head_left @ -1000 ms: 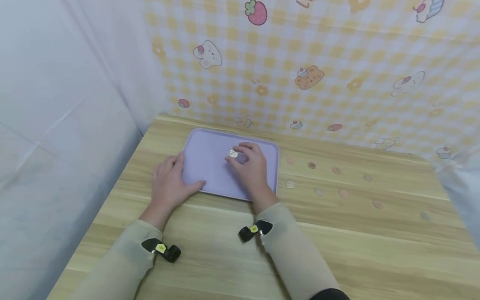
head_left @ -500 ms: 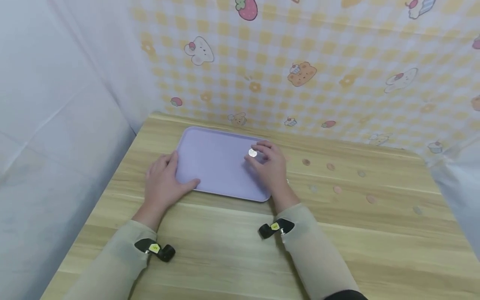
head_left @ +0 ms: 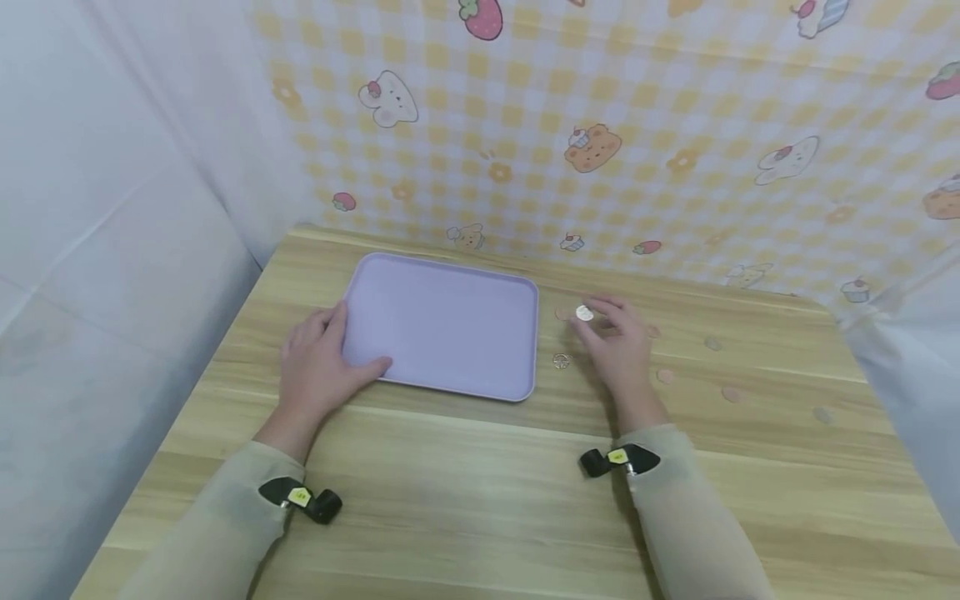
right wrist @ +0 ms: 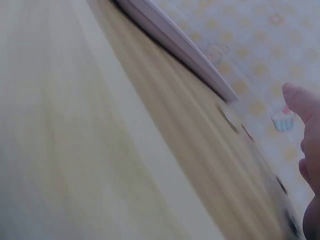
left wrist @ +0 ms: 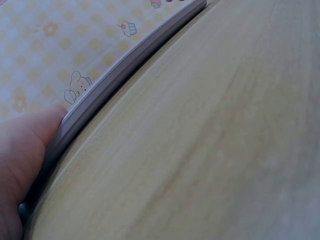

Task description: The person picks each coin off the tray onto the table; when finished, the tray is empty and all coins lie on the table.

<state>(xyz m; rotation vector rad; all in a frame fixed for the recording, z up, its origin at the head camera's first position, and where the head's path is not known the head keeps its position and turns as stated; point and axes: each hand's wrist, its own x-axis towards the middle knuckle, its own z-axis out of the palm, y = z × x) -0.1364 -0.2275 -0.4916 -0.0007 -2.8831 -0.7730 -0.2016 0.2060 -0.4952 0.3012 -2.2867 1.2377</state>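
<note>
A lavender tray (head_left: 442, 333) lies empty on the wooden table. My left hand (head_left: 330, 350) rests flat at the tray's left edge, thumb lying on the near-left corner; the left wrist view shows the thumb (left wrist: 25, 150) against the tray rim (left wrist: 125, 65). My right hand (head_left: 600, 323) hovers over the table just right of the tray and pinches a silver coin (head_left: 584, 313) at its fingertips. In the blurred right wrist view a fingertip (right wrist: 302, 100) shows beyond the tray rim (right wrist: 175, 42); the held coin is not visible there.
Several coins lie scattered on the table right of the tray, among them a silver one (head_left: 560, 361) near the tray's right edge and coppery ones (head_left: 665, 376) (head_left: 731, 393) farther right. A patterned cloth wall (head_left: 600, 150) stands behind, a white sheet on the left.
My right hand has carried the silver coin from over the tray's middle to the right, off the tray and above the table. The left hand has stayed on the tray's edge.
</note>
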